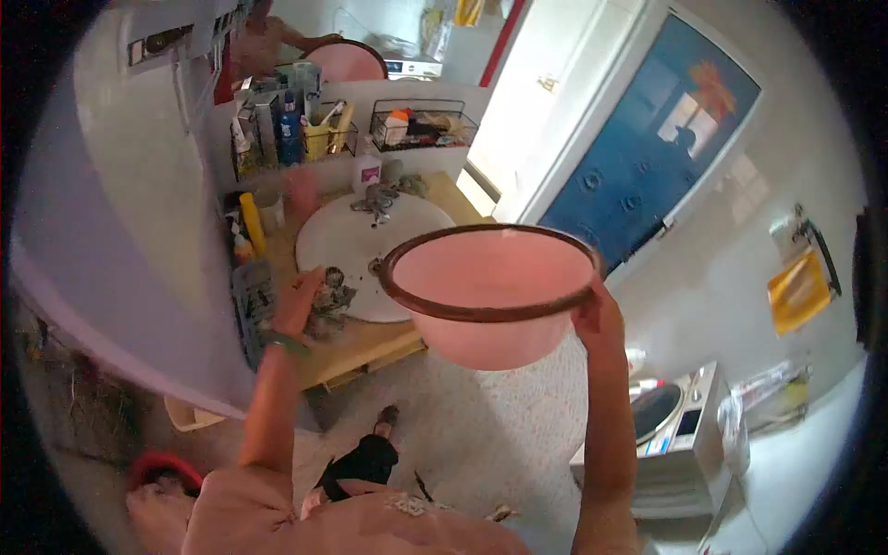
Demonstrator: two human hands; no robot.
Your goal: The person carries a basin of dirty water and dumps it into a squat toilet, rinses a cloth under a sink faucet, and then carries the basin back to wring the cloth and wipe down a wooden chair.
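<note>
The right hand point(601, 319) grips the pink basin point(490, 342) by the right side of its dark brown rim, thumb and fingers closed around the edge. The basin hangs in the air, mouth up and slightly tilted, in front of the right edge of the white sink point(319, 239) and partly over the speckled floor point(453, 416). The left hand point(298, 303) is at the sink's left edge, beside a crumpled grey bundle point(335, 294); the hand is blurred, so I cannot tell whether its fingers pinch the bundle or only rest against it. Dark specks dot the sink bowl, which is set in a tan desk point(370, 359). At its back stands the faucet point(377, 199), with a pump bottle point(368, 173) just behind it. A yellow tube point(252, 224) leans left of the sink. Above, a wire basket point(425, 128) on the wall holds an orange-and-white bottle point(397, 127), and the mirror point(444, 28) reflects the basin.
</note>
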